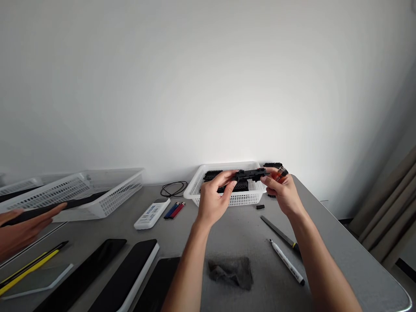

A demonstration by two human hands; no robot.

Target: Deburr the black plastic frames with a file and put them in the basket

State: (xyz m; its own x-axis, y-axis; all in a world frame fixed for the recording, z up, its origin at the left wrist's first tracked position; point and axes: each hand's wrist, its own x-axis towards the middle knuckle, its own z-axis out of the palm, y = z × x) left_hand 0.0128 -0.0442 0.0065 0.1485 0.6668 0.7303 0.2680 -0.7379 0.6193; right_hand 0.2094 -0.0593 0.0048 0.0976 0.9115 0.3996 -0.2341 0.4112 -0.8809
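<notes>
A narrow black plastic part [250, 175] is held level between my two hands above a white basket [247, 199]. My left hand [212, 197] pinches its left end between thumb and fingers. At the other end, the fingers of my right hand [284, 193] are closed on the part, and an orange lighter [281, 174] is tucked in the same hand. More black toothed parts [212, 175] lie in the basket, partly hidden by my hands. A small black piece [260, 207] rests on the table just in front of the basket.
A file [279, 231], a marker [287, 262] and a dark cloth [232, 272] lie near my forearms. To the left are two lighters [174, 210], a white device [152, 214], a black cable [173, 189] and dark slabs [126, 273]. Another person's hand [29, 229] holds a long black strip.
</notes>
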